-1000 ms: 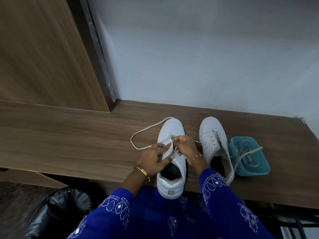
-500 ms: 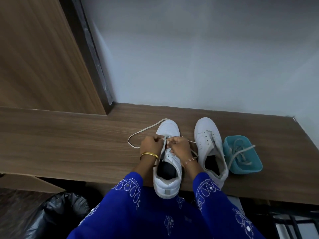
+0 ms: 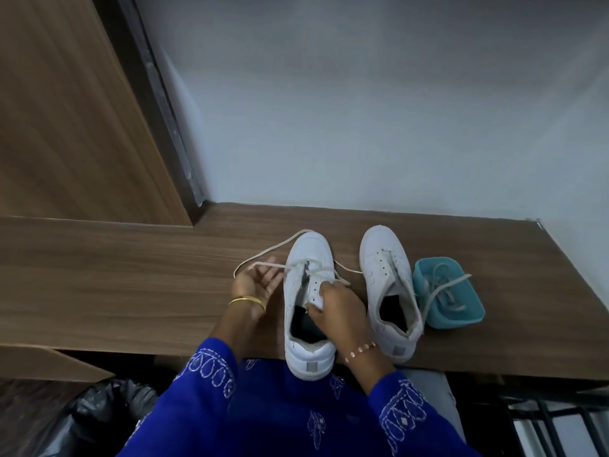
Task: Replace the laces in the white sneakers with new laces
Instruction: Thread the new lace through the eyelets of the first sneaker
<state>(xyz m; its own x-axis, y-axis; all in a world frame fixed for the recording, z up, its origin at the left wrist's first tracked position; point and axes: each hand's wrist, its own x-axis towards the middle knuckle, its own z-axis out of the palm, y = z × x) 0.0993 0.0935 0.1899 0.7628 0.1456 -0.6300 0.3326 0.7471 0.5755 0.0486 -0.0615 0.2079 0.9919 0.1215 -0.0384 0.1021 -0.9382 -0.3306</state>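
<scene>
Head view, sole view.

Left sneaker (image 3: pixel 308 291): on the desk (image 3: pixel 131 275), heel over the near edge, toe pointing away from you; long axis runs near to far.

Lace (image 3: pixel 267 265): crossed through the lowest eyelets near the toe, one end trailing left in a loop, one right.

Left hand (image 3: pixel 255 285): your palm is up, fingers relaxed, left strand draped across them.

Right hand (image 3: pixel 333 308): your fingers curl over the tongue, steadying it. The next free eyelets seem to lie just beyond these fingertips, toeward.

Right sneaker (image 3: pixel 389 291): unlaced, beside.

Teal tray (image 3: pixel 461 311): holds more laces.
</scene>
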